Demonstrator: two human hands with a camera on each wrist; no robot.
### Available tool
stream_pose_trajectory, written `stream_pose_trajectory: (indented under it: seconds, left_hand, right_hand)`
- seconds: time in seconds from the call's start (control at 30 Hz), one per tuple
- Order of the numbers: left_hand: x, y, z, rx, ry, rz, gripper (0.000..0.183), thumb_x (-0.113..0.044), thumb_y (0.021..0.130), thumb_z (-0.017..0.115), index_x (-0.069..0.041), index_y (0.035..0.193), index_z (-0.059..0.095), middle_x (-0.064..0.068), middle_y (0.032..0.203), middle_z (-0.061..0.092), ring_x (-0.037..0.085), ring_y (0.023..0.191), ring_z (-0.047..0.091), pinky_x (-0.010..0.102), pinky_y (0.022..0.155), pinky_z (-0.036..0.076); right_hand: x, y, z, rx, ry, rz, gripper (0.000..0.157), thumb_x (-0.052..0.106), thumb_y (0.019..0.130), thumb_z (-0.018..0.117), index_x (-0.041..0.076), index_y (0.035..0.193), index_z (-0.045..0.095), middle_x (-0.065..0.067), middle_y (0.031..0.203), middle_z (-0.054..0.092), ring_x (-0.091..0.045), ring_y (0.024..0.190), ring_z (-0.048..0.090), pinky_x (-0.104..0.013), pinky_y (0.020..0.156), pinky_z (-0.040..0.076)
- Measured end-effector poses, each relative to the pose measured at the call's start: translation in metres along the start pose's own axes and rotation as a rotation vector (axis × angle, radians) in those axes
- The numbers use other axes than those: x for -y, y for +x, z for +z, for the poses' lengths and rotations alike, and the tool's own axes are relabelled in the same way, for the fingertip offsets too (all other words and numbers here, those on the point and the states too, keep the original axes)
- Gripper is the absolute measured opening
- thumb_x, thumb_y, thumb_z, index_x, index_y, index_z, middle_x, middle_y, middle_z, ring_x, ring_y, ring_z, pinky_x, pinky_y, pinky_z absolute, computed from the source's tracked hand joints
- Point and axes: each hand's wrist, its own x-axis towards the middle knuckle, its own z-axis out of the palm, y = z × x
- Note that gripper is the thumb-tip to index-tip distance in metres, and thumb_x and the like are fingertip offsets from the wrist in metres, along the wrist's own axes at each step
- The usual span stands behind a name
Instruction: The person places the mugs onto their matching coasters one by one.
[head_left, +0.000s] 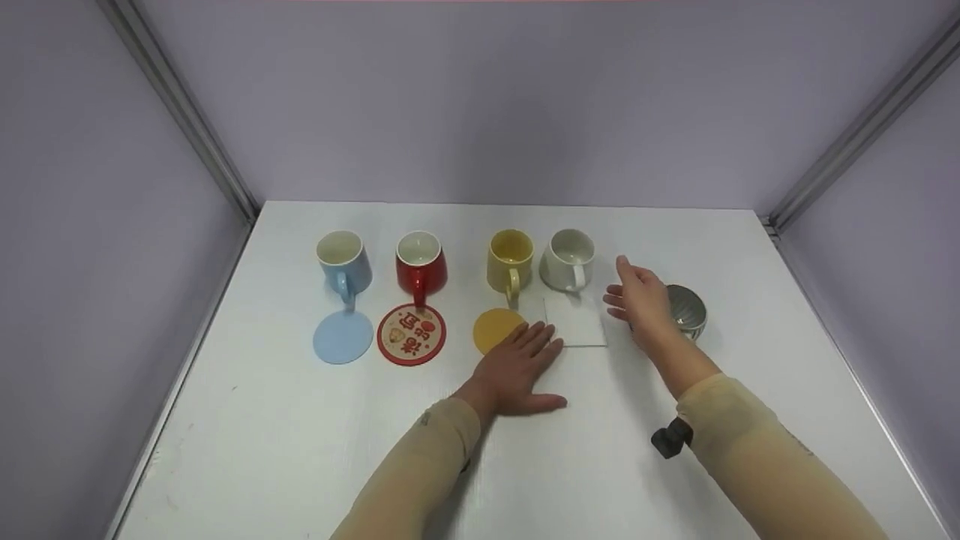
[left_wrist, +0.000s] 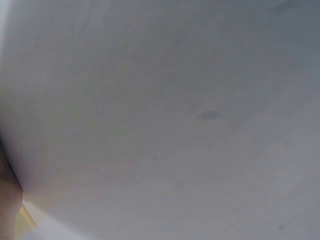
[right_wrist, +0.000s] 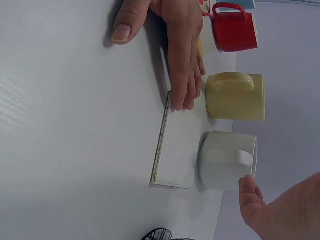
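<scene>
My left hand lies flat on the table, thumb spread. Its fingertips reach the near-left corner of a white square coaster and overlap a round yellow coaster in the head view. Held up between the white mug and a grey patterned cup is my right hand, with nothing in it. In the right wrist view, its thumb overlaps the edge of the white mug. That mug stands upright at the far edge of the square coaster, beside a yellow mug. The left wrist view shows mostly blurred white tabletop.
To the left stand a red mug and a light blue mug, handles toward me. In front of them lie a round red patterned coaster and a light blue coaster. Pale panels enclose the white table.
</scene>
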Motion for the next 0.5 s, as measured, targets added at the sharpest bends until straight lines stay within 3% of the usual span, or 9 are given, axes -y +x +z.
stream_pose_trajectory:
  seconds: [0.27,0.5]
  left_hand:
    - [0.0,0.0,0.0,0.0,-0.01,-0.013,0.103,-0.089,0.095,0.027,-0.021,0.171,0.02,0.004,0.178,0.012,0.02,0.163,0.002,0.039,0.131,0.0]
    - [0.0,0.001,0.002,0.0,-0.013,-0.008,0.103,-0.089,0.095,0.028,-0.02,0.171,0.021,0.004,0.177,0.013,0.02,0.163,0.003,0.04,0.131,0.0]
  right_hand:
    - [-0.004,0.018,0.012,0.095,0.074,0.144,0.078,0.056,0.112,0.038,0.004,0.168,0.021,-0.028,0.155,0.049,-0.036,0.136,0.059,-0.034,0.104,0.055]
    - [-0.009,0.028,0.018,0.202,0.176,0.234,0.077,0.056,0.113,0.032,0.004,0.168,0.02,-0.031,0.158,0.044,-0.039,0.144,0.051,-0.039,0.114,0.048]
